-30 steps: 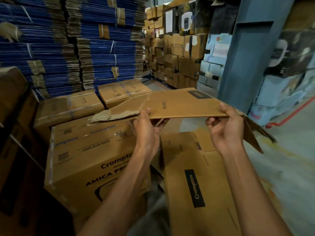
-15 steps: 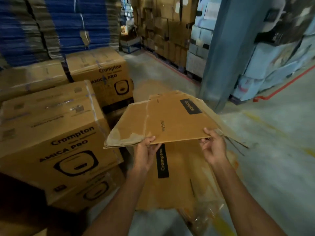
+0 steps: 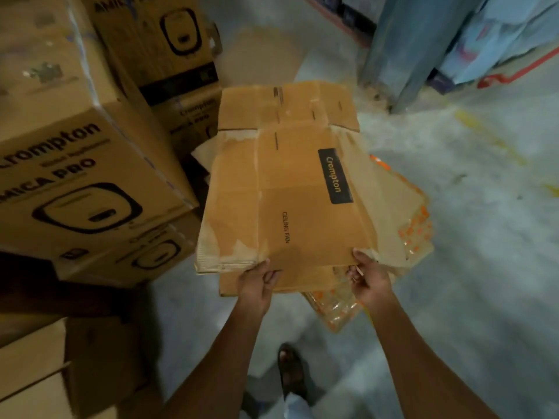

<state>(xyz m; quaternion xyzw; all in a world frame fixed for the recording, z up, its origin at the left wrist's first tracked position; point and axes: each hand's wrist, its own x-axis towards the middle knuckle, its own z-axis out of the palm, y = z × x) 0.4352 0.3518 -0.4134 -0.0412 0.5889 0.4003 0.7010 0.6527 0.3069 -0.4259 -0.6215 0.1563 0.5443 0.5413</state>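
A flattened brown carton (image 3: 287, 201), worn at its left edge, bears a black "Crompton" label and the words "CEILING FAN". My left hand (image 3: 257, 285) pinches its near edge at the left. My right hand (image 3: 367, 279) grips the near edge at the right corner. The carton hangs low and tilted down over more flat cardboard (image 3: 302, 282) and an orange-printed plastic wrap (image 3: 417, 228) lying on the concrete floor.
Stacked Crompton Amica Pro boxes (image 3: 84, 164) fill the left side. More boxes (image 3: 157, 40) stand behind them. A blue-grey column (image 3: 405, 46) rises at the upper right, with a red floor line (image 3: 514, 74) beyond. My sandalled foot (image 3: 292, 370) is below.
The carton has come down from chest height toward the floor pile, and the view has tilted down. Both hands still hold its near edge.
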